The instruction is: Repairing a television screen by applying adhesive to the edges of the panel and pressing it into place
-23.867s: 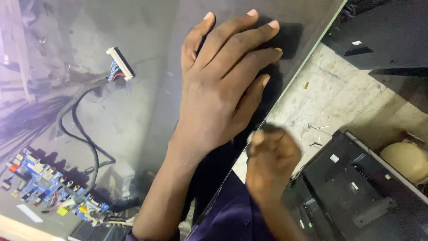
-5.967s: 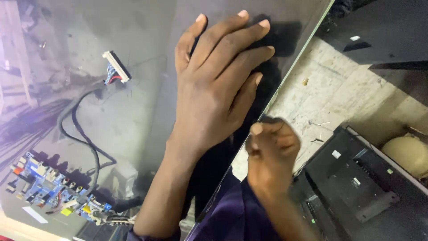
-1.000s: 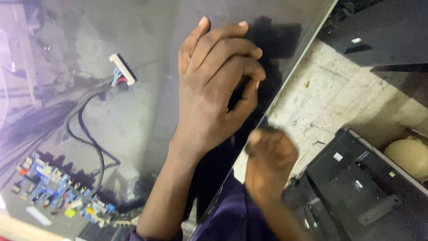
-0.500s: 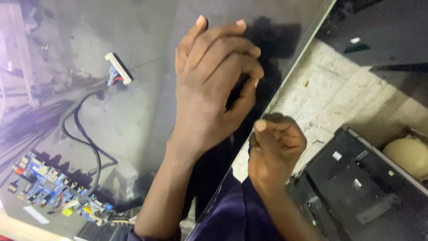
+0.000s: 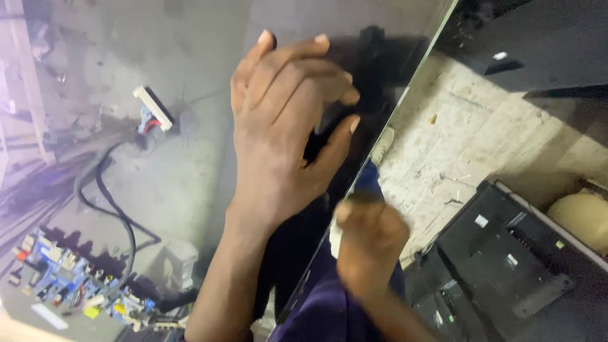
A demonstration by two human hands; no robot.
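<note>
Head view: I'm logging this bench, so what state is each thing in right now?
Left hand: flat on the panel, fingers slightly curled.
Right hand: closed at the panel's edge, blurred; what it holds cannot be told.
Dark panel: lying flat, glossy.
White connector: unplugged, lying loose on its cable.
Circuit board: exposed, wires attached.
Black casing: lying on the floor.

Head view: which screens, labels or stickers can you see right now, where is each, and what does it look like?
Large flat dark glossy screen panel: fills the left and centre, left hand flat on it, right hand at its edge.
Small white rectangular sticker: on the black plastic casing, lower right.
Small white label: on the dark panel, upper right.
</note>
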